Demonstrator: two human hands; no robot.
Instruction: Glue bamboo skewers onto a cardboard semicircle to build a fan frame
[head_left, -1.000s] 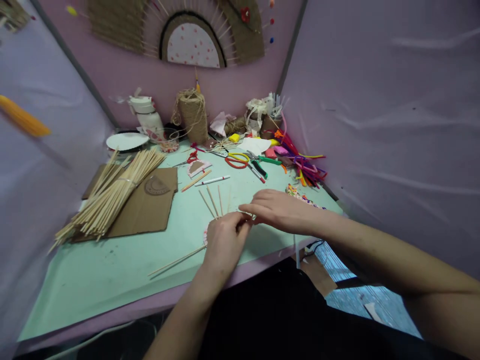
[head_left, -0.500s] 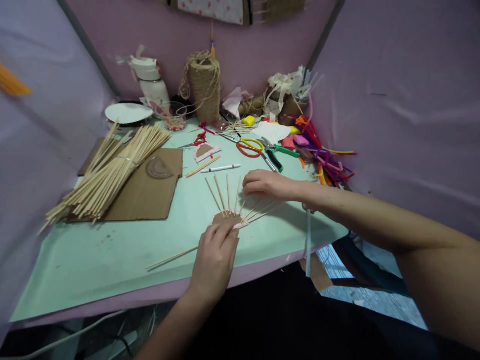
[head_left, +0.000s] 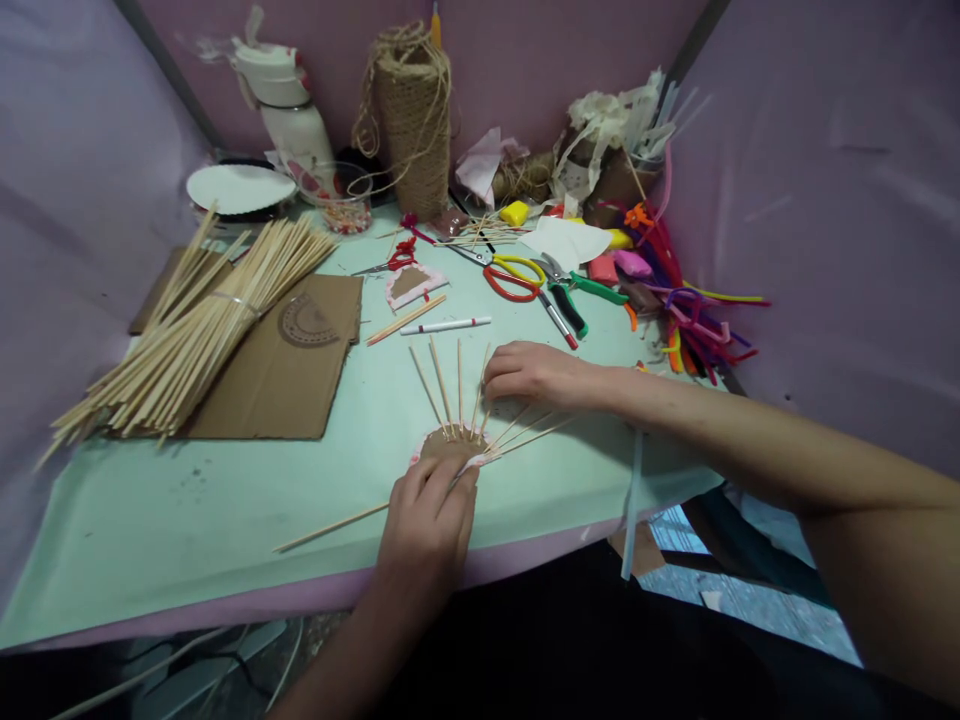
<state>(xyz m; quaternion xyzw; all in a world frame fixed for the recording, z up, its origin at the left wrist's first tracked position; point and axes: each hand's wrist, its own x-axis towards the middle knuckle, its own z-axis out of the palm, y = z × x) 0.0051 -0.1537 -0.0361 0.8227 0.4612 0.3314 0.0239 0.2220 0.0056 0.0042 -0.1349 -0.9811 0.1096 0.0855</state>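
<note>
A small cardboard half-round piece [head_left: 447, 446] with a pink-and-white edge lies near the front of the table. Several thin wooden sticks [head_left: 441, 385] fan out from it, away from me and to the right. My left hand [head_left: 429, 510] holds the piece down at its near edge, hiding part of it. My right hand [head_left: 536, 375] hovers over the right side of the fan, fingers closed around one of the sticks; its fingertips are partly hidden. A longer wooden stick [head_left: 330, 528] runs out to the left from beneath my left hand.
On the left, a bundle of sticks [head_left: 217, 320] lies on a cardboard sheet [head_left: 292, 400] beside a protractor [head_left: 307, 320]. Beyond my hands lie a pen [head_left: 445, 326], scissors [head_left: 514, 280] and green-handled pruners [head_left: 596, 288]. Twine [head_left: 412, 130] and a bottle [head_left: 289, 125] stand behind; pipe cleaners [head_left: 694, 310] lie right.
The view has tilted down and come a little closer. Both hands keep nearly the same place at the cardboard piece and the sticks.
</note>
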